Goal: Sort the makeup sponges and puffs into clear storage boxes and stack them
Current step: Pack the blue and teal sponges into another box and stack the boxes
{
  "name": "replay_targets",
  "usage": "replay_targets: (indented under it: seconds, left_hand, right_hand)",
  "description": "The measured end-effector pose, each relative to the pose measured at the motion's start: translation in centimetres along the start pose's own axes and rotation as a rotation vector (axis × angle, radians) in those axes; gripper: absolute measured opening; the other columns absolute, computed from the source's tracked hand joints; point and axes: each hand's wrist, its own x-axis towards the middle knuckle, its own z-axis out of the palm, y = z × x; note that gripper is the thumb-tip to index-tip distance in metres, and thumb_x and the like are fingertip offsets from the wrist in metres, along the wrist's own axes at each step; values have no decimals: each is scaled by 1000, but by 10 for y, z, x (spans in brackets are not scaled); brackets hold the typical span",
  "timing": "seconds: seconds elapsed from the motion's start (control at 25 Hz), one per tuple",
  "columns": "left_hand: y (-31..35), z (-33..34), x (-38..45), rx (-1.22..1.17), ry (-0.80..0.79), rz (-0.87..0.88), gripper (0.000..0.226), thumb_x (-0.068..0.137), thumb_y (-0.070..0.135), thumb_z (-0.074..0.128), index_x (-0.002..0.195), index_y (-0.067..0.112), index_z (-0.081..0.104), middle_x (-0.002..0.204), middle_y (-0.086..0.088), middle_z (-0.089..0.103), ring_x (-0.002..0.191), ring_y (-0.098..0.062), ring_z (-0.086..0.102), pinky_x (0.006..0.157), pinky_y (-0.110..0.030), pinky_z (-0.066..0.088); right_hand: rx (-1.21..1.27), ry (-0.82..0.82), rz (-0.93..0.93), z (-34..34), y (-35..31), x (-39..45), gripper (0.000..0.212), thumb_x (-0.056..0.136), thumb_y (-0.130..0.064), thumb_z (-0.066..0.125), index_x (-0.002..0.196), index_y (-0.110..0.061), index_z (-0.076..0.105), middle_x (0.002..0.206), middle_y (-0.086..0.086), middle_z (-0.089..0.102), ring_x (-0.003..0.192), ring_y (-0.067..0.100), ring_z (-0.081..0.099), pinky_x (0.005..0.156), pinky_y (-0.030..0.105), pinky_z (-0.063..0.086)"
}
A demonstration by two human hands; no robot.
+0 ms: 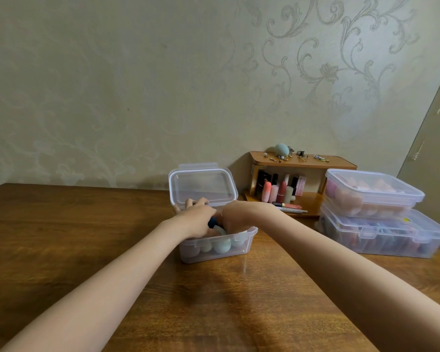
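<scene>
A clear storage box (249,241) stands mid-table with its hinged lid (202,185) raised upright behind it. Pale green sponges (221,245) show through its front wall. Both hands reach into it from above. My left hand (194,215) lies over the contents at the left, fingers spread toward the lid. My right hand (235,215) bends down into the box at the right, its fingers hidden inside. A dark blue sponge (212,222) peeks out between the two hands.
Two closed clear boxes are stacked at the right: the upper box (374,193) holds pink and peach sponges, the lower box (386,236) mixed coloured items. A small wooden shelf (341,163) with lipsticks stands against the wall, a teal sponge (282,149) on top.
</scene>
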Motion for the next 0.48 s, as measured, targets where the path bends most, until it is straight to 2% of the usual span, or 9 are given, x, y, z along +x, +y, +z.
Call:
replay_targets:
  seconds: [0.16, 0.24, 0.28, 0.36, 0.4, 0.48]
  left_hand:
    - [6, 2, 4, 37, 18, -35, 41, 93, 8, 47, 130, 26, 51, 146, -5, 27, 133, -33, 23, 113, -62, 13]
    - [9, 0, 7, 41, 9, -40, 28, 92, 19, 51, 117, 30, 56, 141, -5, 29, 128, -33, 26, 111, -61, 17]
    - [10, -2, 9, 50, -8, -46, 19, 91, 28, 53, 109, 31, 58, 136, -5, 31, 125, -32, 27, 109, -59, 20]
    - [15, -7, 13, 101, -56, -68, 17, 87, 38, 57, 102, 30, 58, 130, -5, 32, 121, -32, 28, 104, -55, 27]
    - [17, -10, 17, 123, -80, -79, 18, 87, 39, 58, 102, 28, 58, 128, -6, 32, 120, -33, 27, 103, -55, 29]
    - [20, -14, 22, 146, -118, -84, 20, 86, 38, 61, 102, 25, 59, 129, -8, 29, 121, -35, 26, 103, -57, 30]
  right_hand:
    - [12, 38, 2, 2, 6, -2, 32, 92, -13, 52, 124, -9, 54, 109, 11, 65, 86, 19, 57, 87, 27, 48]
    - [116, 89, 32, -10, 20, -12, 30, 89, -16, 58, 119, -10, 60, 109, 5, 66, 92, 18, 61, 88, 25, 50]
    - [231, 162, 59, -20, 32, -17, 29, 89, -17, 59, 118, -11, 62, 109, 2, 65, 92, 17, 62, 84, 24, 52]
    - [396, 394, 165, -44, 64, -22, 26, 91, -14, 55, 116, -9, 62, 109, 4, 65, 89, 17, 63, 73, 19, 52]
    - [438, 514, 252, -53, 83, -20, 26, 93, -11, 52, 117, -7, 62, 112, 8, 65, 91, 19, 62, 73, 20, 51]
    - [441, 651, 435, -56, 125, -7, 30, 95, -8, 45, 121, -6, 59, 123, 13, 60, 108, 26, 58, 89, 30, 48]
